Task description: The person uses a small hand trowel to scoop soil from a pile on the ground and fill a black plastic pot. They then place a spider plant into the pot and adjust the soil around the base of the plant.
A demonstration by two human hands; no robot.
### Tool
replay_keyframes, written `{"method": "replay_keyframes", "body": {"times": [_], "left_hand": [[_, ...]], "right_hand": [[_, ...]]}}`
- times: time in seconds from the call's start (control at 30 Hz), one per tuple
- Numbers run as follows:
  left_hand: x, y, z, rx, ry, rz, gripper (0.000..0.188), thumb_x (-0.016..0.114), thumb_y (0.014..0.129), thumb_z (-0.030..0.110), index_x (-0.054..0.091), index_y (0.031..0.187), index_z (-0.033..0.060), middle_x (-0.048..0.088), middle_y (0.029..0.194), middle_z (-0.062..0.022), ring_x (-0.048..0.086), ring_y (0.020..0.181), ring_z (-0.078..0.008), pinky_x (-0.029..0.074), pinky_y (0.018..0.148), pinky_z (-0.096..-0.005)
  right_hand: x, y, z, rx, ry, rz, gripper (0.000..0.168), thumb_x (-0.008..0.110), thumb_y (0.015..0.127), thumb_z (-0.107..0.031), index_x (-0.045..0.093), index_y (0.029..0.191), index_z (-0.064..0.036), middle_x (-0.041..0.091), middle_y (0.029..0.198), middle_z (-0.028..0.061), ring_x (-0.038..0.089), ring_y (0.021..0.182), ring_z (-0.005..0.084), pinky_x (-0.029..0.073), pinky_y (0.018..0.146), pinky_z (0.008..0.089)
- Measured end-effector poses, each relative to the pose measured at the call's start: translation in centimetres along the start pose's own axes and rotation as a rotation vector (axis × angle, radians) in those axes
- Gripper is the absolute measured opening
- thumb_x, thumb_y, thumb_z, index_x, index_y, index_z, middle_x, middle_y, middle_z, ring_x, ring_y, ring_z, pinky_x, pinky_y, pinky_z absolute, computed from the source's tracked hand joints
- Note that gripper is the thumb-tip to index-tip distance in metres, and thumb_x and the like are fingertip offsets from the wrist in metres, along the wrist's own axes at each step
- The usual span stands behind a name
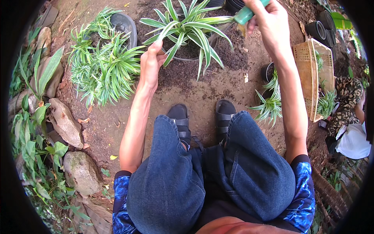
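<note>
A spider plant (190, 26) with white-edged leaves stands in a dark plastic pot (190, 58) filled with soil, in front of me. My left hand (152, 63) is at the pot's near left rim, its thumb and finger at a leaf; whether it grips the leaf or the rim I cannot tell. My right hand (270, 25) holds a green handle (245, 14) at the plant's upper right. A blurred grey metal part runs from the handle down towards the pot; the tool's kind is unclear.
Left lies a heap of small spider plants (108, 67) beside a black basin (128, 27). Dark soil (233, 55) covers the ground round the pot. Right are a potted spider plant (268, 105), a plastic crate (312, 76), empty black pots (315, 30) and a seated person (350, 122). Rocks (81, 172) edge the left.
</note>
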State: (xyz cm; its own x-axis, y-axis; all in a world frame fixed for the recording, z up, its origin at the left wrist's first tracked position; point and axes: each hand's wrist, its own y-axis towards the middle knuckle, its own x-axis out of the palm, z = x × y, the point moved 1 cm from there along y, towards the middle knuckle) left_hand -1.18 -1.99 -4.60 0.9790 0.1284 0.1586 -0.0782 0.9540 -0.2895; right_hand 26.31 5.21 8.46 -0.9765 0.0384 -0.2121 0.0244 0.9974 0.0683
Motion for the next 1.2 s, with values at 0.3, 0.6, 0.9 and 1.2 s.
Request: {"method": "replay_keyframes", "body": {"times": [0.3, 0.6, 0.9, 1.2], "left_hand": [[-1.1, 0.0, -0.8, -0.037, 0.022, -0.002, 0.065, 0.054, 0.097, 0.055, 0.057, 0.13, -0.001, 0.065, 0.109, -0.0116, 0.064, 0.101, -0.0204, 0.05, 0.09, -0.0389], [-1.2, -0.3, -0.7, -0.078, -0.061, -0.083, 0.063, 0.054, 0.095, 0.062, 0.057, 0.131, 0.0107, 0.064, 0.125, -0.0073, 0.059, 0.117, -0.0189, 0.046, 0.099, -0.0468], [-0.5, -0.6, -2.4, -0.106, -0.159, -0.106, 0.059, 0.06, 0.094, 0.055, 0.057, 0.131, 0.0089, 0.063, 0.122, -0.0054, 0.059, 0.114, -0.0187, 0.045, 0.099, -0.0439], [0.7, -0.8, -1.8, -0.061, -0.185, -0.177, 0.037, 0.062, 0.102, 0.034, 0.061, 0.123, 0.0044, 0.057, 0.093, 0.0033, 0.059, 0.086, -0.0091, 0.053, 0.085, -0.0322]], "right_hand": [[-1.7, 0.3, -1.4, -0.15, -0.031, 0.186, 0.024, 0.068, 0.098, -0.026, 0.057, 0.09, -0.006, 0.064, 0.071, 0.0034, 0.059, 0.055, 0.0091, 0.046, 0.049, 0.0236], [-5.4, 0.7, 0.0, -0.29, -0.278, 0.099, 0.014, 0.063, 0.102, -0.018, 0.056, 0.095, -0.008, 0.061, 0.075, -0.001, 0.055, 0.066, 0.0061, 0.042, 0.06, 0.022], [-0.1, -2.6, 7.8, -0.111, -0.412, -0.428, 0.032, 0.07, 0.095, -0.036, 0.069, 0.108, -0.006, 0.067, 0.083, 0.0037, 0.059, 0.074, 0.0101, 0.049, 0.068, 0.029], [0.0, -3.7, 9.7, -0.159, -0.076, -0.416, 0.023, 0.065, 0.099, -0.024, 0.065, 0.105, -0.002, 0.061, 0.074, 0.0012, 0.048, 0.056, 0.0055, 0.038, 0.05, 0.0257]]}}
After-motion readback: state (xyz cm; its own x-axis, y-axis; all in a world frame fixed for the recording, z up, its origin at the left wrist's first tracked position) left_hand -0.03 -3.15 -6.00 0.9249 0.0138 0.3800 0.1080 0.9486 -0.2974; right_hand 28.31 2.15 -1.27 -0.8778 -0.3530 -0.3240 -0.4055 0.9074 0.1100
